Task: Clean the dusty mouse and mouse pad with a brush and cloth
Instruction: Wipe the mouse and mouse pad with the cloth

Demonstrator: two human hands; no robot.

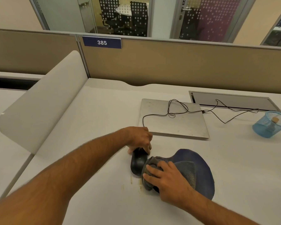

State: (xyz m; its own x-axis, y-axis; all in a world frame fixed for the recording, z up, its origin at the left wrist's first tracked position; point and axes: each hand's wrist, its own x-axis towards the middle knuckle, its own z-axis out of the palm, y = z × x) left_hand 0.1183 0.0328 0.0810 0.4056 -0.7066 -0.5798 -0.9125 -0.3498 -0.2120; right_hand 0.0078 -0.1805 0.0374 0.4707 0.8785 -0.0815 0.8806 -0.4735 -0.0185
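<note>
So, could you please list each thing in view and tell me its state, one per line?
Black computer mouse: on the desk, gripped at its far end.
Grey cloth: bunched, pressed against the mouse.
Dark blue mouse pad: flat, partly covered.
Silver laptop: closed.
Blue mesh cup: upright.
Left hand: gripping the mouse.
Right hand: holding the cloth.

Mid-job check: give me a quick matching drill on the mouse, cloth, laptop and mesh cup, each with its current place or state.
Things:
1. mouse
2. cloth
3. laptop
4. blue mesh cup

States:
A. closed, cable lying across its lid
B. far right of the desk, apart from both hands
C. held at its front by the left hand
D. bunched under the right hand, pressed against the mouse's side

Pairs: 1-C, 2-D, 3-A, 4-B
</note>
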